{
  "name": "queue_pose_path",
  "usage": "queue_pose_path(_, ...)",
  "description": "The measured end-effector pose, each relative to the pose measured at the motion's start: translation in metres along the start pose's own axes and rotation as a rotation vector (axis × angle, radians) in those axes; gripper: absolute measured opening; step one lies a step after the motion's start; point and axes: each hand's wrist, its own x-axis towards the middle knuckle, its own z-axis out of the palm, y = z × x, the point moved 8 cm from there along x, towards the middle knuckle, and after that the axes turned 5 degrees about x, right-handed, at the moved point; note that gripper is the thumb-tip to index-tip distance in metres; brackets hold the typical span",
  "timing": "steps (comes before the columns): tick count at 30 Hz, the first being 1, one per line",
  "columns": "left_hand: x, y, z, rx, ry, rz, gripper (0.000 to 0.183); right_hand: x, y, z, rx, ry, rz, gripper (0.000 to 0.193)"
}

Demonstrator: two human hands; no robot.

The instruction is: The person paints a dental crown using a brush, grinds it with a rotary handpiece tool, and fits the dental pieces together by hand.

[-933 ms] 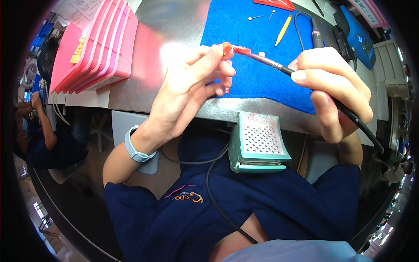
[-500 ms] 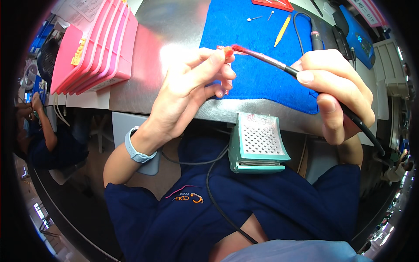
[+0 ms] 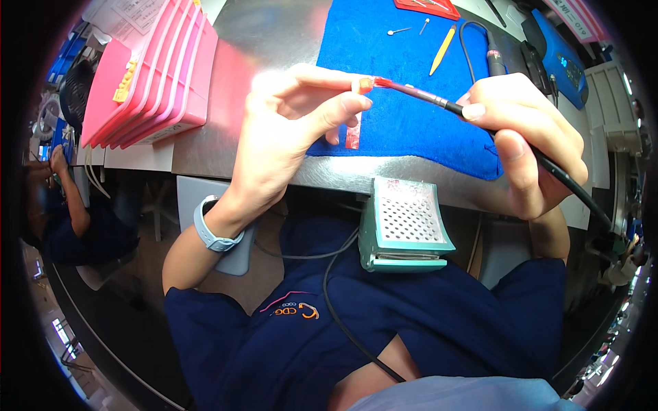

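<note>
My left hand [image 3: 281,123], palm turned up, pinches a small orange-red piece [image 3: 366,84] at the tips of its thumb and fingers. The piece looks like a dental crown, but it is too small to be sure. A thin black-handled brush [image 3: 428,96] is gripped in my right hand [image 3: 528,137]. Its red tip points left and meets the small piece, or almost does. Beneath my left fingertips a strip of red film [image 3: 352,135] shows against the blue towel [image 3: 404,130]; whether the fingers hold it is hidden.
Pink trays [image 3: 151,82] stand upright at left. On the towel lie a yellow pencil-like stick [image 3: 443,50], small pins and a red tray [image 3: 428,7]. A corded handpiece [image 3: 495,58] and a blue control box [image 3: 565,68] stand at right. A green perforated box [image 3: 408,222] juts from the table's near edge.
My left hand has turned, its index finger now reaching out over the thumb, and the small piece has shifted slightly right and down. The red film strip shows more. The brush has moved slightly.
</note>
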Motion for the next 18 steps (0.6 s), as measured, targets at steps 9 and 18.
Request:
queue_pose_path(9, -0.0010, 0.0079, -0.0012, 0.146, 0.025, 0.006, 0.021, -0.0019, 0.0013, 0.0000, 0.044, 0.002, 0.002, 0.028)
queue_pose_path(18, -0.0002, 0.0039, -0.0009, 0.115, 0.021, -0.015, 0.020, -0.0015, 0.0018, -0.0062, -0.007, 0.048, -0.010, 0.025)
